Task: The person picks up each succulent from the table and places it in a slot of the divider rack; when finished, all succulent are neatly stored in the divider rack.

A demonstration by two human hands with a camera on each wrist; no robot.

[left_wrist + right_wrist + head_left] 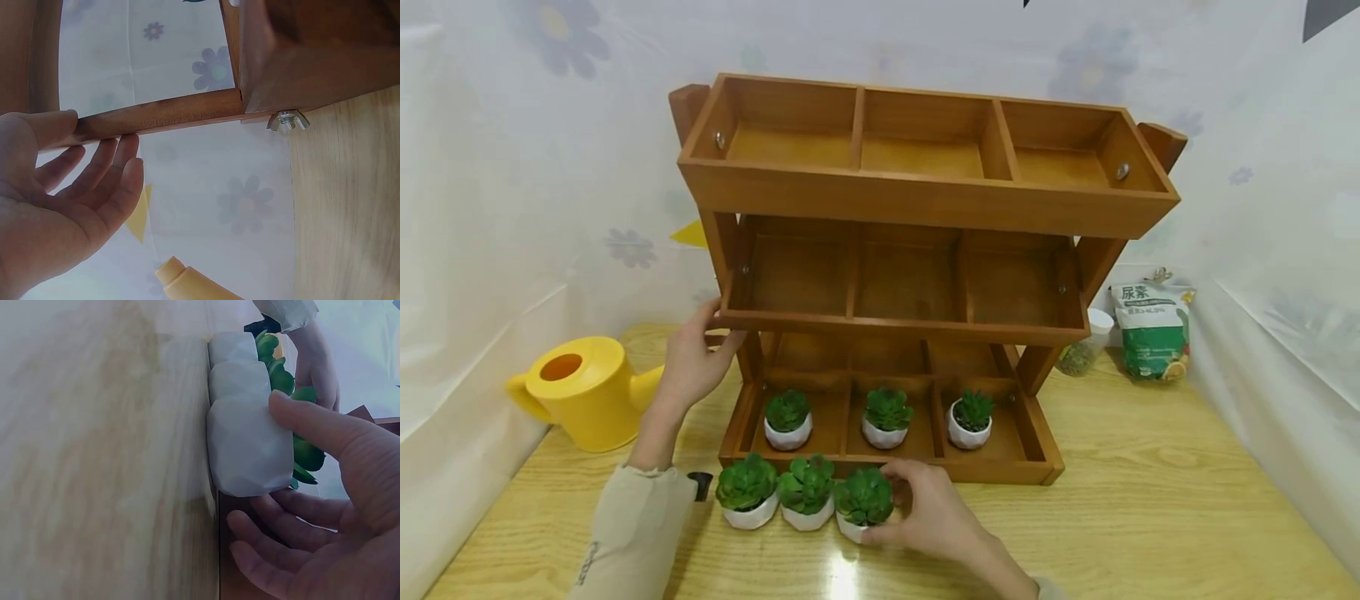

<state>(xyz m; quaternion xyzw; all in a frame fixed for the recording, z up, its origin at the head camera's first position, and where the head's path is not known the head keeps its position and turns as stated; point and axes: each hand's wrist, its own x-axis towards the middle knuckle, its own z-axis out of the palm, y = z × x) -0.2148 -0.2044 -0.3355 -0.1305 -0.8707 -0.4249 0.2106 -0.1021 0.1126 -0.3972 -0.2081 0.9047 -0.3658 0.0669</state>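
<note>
A three-tier wooden plant stand rises in front of me. At its left side my left hand holds the frame; in the left wrist view the thumb lies on one side of a wooden bar and the fingertips on the other. My right hand grips a succulent in a white faceted pot, thumb on one side and fingers on the other. This pot stands on the table, last in a row with two more potted succulents. Three smaller potted succulents sit in the bottom tier, one per compartment.
A yellow watering can stands left of the stand, its spout close to my left forearm. Back right are a white-lidded jar and a green-and-white bag. A wing nut sticks out from the stand's side.
</note>
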